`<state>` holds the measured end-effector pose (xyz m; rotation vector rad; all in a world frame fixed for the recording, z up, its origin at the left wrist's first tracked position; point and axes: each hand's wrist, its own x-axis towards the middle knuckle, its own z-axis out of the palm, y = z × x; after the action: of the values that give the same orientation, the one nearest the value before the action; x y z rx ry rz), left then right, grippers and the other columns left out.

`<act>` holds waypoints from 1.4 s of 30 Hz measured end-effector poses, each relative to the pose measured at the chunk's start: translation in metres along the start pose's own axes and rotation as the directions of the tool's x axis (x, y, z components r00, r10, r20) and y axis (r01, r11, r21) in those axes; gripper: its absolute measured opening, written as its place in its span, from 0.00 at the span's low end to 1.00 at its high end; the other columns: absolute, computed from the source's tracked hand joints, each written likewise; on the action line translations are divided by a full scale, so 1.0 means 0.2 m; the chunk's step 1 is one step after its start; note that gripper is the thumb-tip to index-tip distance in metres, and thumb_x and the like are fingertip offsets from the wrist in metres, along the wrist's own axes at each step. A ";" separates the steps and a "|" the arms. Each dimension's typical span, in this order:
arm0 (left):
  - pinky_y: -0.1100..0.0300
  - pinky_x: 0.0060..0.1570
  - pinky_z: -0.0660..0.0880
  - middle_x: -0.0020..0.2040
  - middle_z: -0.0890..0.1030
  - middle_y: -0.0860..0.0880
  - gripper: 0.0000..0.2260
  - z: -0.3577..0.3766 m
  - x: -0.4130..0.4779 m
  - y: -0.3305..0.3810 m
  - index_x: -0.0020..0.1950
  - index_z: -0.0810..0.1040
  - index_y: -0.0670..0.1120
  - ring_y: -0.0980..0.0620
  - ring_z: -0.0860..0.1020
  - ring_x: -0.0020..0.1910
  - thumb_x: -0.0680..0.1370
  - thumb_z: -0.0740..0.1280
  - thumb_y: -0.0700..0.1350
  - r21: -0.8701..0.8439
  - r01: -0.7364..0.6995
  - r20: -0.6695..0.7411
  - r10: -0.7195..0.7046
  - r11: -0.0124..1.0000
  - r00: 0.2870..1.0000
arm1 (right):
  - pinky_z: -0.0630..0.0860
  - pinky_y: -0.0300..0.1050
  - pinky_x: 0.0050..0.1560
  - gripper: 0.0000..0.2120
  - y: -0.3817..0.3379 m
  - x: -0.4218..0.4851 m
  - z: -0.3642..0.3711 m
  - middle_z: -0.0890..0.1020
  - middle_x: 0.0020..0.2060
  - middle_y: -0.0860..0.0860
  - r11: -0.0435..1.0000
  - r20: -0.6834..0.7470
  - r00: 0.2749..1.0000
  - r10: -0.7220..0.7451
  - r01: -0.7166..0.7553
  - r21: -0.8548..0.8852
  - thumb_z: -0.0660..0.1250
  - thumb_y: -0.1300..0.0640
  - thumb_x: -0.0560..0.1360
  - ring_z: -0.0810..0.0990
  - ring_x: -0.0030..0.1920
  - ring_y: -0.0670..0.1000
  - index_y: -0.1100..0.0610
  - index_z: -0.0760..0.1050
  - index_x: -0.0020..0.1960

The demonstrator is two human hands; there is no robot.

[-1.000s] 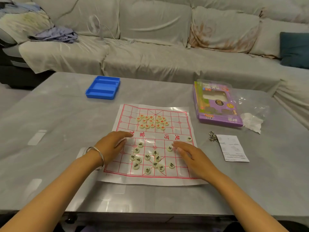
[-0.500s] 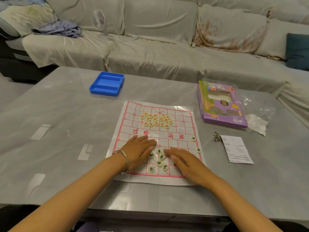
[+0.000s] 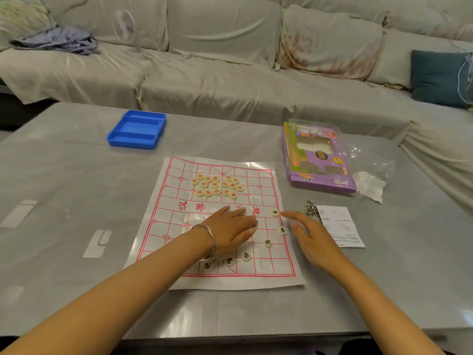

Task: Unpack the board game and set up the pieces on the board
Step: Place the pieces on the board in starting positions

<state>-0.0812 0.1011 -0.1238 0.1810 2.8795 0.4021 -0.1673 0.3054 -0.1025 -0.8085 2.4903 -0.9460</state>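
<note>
- One long grey sofa (image 3: 230,80) runs behind the board's far edge, well apart from it.
- Under the board (image 3: 179,226), a white sheet with a red grid, a grey table (image 3: 64,201) spreads out on every side; the board lies flat on it.
- Beyond the board's far right corner lies the purple game box (image 3: 320,160), with a crumpled clear bag (image 3: 371,170) on the side away from the board.
- Beyond the board's far left corner sits a blue tray (image 3: 137,129), apart from the sheet.
- On the board's near half, right of centre, the left hand (image 3: 230,231) lies palm down. Its fingers are straight and close together, gripping nothing, and a silver bangle (image 3: 208,239) circles the wrist.
- At the board's right edge the right hand (image 3: 312,239) is palm down, fingers loosely spread and holding nothing; whether it touches the sheet I cannot tell.
- Right of the board lies a white leaflet (image 3: 337,226).
- On the board's far half the red-marked pieces (image 3: 217,185) sit packed in one cluster.
- Six black-marked pieces (image 3: 267,242) show scattered over the board's near right part.
- Between the board and the leaflet lie small metal rings (image 3: 310,208).
</note>
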 end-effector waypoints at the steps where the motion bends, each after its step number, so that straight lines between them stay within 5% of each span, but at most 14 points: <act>1: 0.54 0.73 0.43 0.75 0.59 0.53 0.20 -0.01 0.01 0.02 0.73 0.59 0.53 0.54 0.50 0.75 0.82 0.43 0.53 0.000 -0.009 -0.004 0.009 1.000 1.000 | 0.70 0.22 0.41 0.15 0.02 0.00 0.00 0.72 0.64 0.43 1.000 0.022 1.000 0.004 -0.003 -0.031 0.52 0.54 0.82 0.72 0.56 0.40 0.46 0.68 0.67; 5: 0.56 0.73 0.42 0.76 0.56 0.54 0.21 0.00 0.01 0.03 0.75 0.56 0.53 0.55 0.48 0.75 0.82 0.44 0.53 -0.040 -0.006 -0.079 0.003 0.999 0.997 | 0.65 0.35 0.62 0.17 0.07 -0.03 -0.01 0.71 0.68 0.44 0.982 0.032 0.999 -0.024 0.030 -0.187 0.53 0.57 0.81 0.69 0.66 0.45 0.48 0.68 0.69; 10: 0.56 0.73 0.38 0.76 0.52 0.57 0.29 0.01 -0.04 0.03 0.75 0.51 0.55 0.56 0.46 0.75 0.75 0.36 0.57 0.022 0.028 -0.063 -0.027 0.999 0.998 | 0.58 0.32 0.65 0.19 0.10 -0.05 -0.02 0.69 0.69 0.44 0.948 0.070 0.996 -0.052 0.071 -0.311 0.52 0.60 0.81 0.67 0.69 0.45 0.50 0.66 0.71; 14: 0.56 0.72 0.36 0.76 0.51 0.57 0.21 0.04 -0.05 0.04 0.75 0.50 0.56 0.56 0.44 0.75 0.82 0.41 0.54 0.076 0.008 -0.040 -0.005 0.997 0.999 | 0.58 0.38 0.69 0.20 0.11 -0.05 0.00 0.68 0.70 0.44 0.931 0.092 0.994 -0.058 0.087 -0.354 0.52 0.58 0.81 0.65 0.70 0.46 0.49 0.65 0.72; 28: 0.57 0.72 0.37 0.77 0.51 0.55 0.22 0.03 -0.09 0.02 0.75 0.52 0.55 0.55 0.45 0.76 0.81 0.44 0.56 0.085 0.001 -0.041 0.003 0.996 0.999 | 0.61 0.41 0.69 0.20 0.09 -0.06 0.01 0.67 0.71 0.45 0.900 0.085 0.992 -0.090 0.117 -0.420 0.51 0.57 0.81 0.66 0.69 0.49 0.49 0.61 0.73; 34: 0.53 0.71 0.35 0.76 0.52 0.56 0.44 0.03 -0.08 0.04 0.75 0.50 0.58 0.54 0.46 0.76 0.63 0.21 0.68 0.150 -0.018 -0.082 0.031 0.989 0.996 | 0.61 0.42 0.69 0.21 0.10 -0.06 -0.01 0.68 0.70 0.45 0.911 0.061 0.995 -0.079 0.097 -0.402 0.51 0.59 0.80 0.66 0.69 0.49 0.48 0.62 0.72; 42: 0.51 0.69 0.31 0.76 0.51 0.58 0.46 0.06 -0.07 0.02 0.75 0.49 0.59 0.53 0.44 0.76 0.61 0.18 0.67 0.204 -0.011 -0.075 0.027 0.979 0.997 | 0.52 0.38 0.71 0.21 0.08 -0.07 0.01 0.62 0.73 0.43 0.844 0.107 0.989 -0.101 0.142 -0.517 0.50 0.55 0.82 0.60 0.72 0.44 0.47 0.60 0.74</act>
<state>-0.0641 0.1065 -0.1304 0.2323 2.9952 0.1194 -0.1621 0.3227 -0.1128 -1.1522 2.6844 -0.2410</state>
